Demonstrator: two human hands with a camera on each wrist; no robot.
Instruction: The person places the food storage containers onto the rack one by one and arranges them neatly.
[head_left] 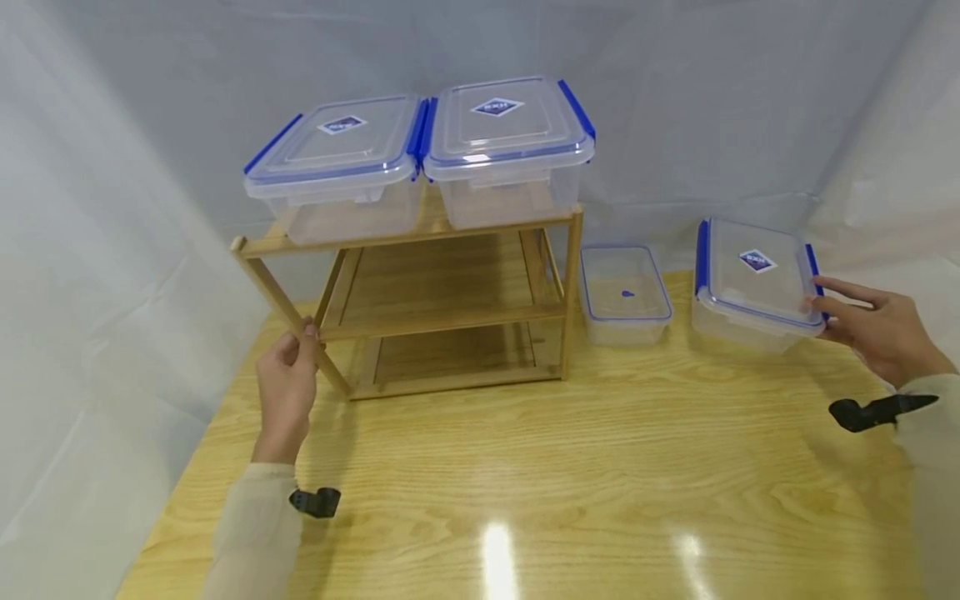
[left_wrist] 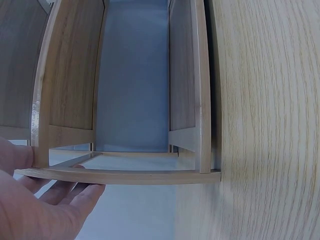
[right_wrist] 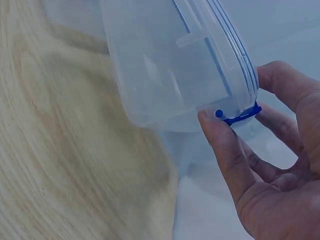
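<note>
My left hand (head_left: 288, 383) holds the left front post of a light wooden shelf rack (head_left: 465, 387), about level with the middle shelf. In the left wrist view the fingers (left_wrist: 85, 197) curl behind that post, with the thumb on the near side. At the right, my right hand (head_left: 881, 325) pinches the right end of a clear lidded food container (head_left: 757, 287) with blue clips. In the right wrist view the thumb lies beside the blue clip (right_wrist: 245, 115) and a finger is at the lid's edge. The container (right_wrist: 165, 65) looks tilted close over the table.
Two similar lidded containers, one left (head_left: 345, 150) and one right (head_left: 510, 142), sit side by side on the rack's top. A smaller blue-rimmed container (head_left: 626, 287) stands between rack and right-hand container. White sheeting (head_left: 675, 100) hangs behind the wooden table (head_left: 600, 467).
</note>
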